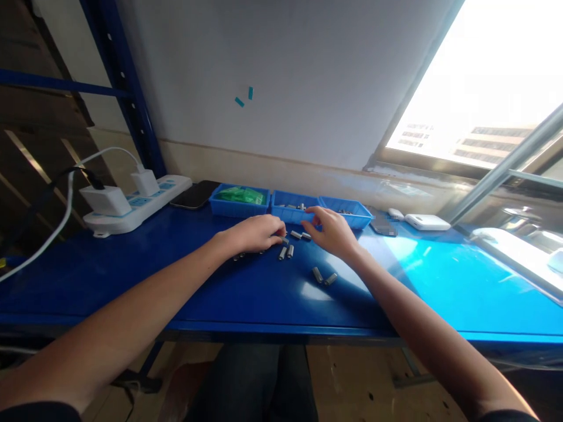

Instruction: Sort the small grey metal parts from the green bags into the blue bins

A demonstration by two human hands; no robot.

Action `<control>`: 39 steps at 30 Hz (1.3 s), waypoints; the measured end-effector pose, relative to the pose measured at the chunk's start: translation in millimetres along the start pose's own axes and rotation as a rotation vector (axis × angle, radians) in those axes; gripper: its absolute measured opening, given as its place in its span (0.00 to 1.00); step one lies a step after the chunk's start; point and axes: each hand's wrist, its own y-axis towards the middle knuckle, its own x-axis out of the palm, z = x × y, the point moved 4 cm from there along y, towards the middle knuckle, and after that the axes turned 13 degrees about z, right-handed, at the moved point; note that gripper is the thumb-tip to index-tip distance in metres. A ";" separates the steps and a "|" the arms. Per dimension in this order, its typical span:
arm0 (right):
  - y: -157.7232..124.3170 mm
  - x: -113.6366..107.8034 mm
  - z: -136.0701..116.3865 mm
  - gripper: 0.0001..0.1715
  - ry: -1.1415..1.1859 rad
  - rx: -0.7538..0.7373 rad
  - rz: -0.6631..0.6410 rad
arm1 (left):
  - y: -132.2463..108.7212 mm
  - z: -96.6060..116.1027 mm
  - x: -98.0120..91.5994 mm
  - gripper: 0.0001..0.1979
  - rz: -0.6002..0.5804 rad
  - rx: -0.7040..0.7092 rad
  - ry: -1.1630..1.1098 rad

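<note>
My left hand (260, 232) is low over the blue table, its thumb and fingers closed on a small metal cylinder (285, 240). To its right my right hand (332, 231) hovers at the front of the middle blue bin (281, 217), thumb and forefinger apart with nothing seen between them. Two similar cylinders (296, 235) lie between the hands. Another pair of cylinders (286, 252) lies side by side nearer me. Closer still, two cylinders (324, 276) form a V. A few more pieces are partly hidden beneath my left hand. Small metal parts (301, 206) are inside the middle bin.
The left bin (215, 205) holds a green plastic bag (241, 194); the right bin (358, 221) holds small parts. A power strip (132, 214) with chargers and a dark phone (196, 194) are at left. A white case (427, 222) lies at right below the window.
</note>
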 end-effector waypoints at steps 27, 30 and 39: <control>1.5 3.3 -6.7 0.12 0.026 -0.119 0.010 | 6.0 -8.0 12.2 0.10 0.077 -0.104 -0.135; -3.0 2.3 -26.3 0.07 0.123 -0.215 -0.066 | 5.6 -7.8 8.1 0.12 0.169 -0.168 -0.363; 1.4 -17.8 -29.7 0.06 0.094 -0.277 0.036 | 8.5 -1.8 -3.5 0.22 0.307 -0.216 -0.634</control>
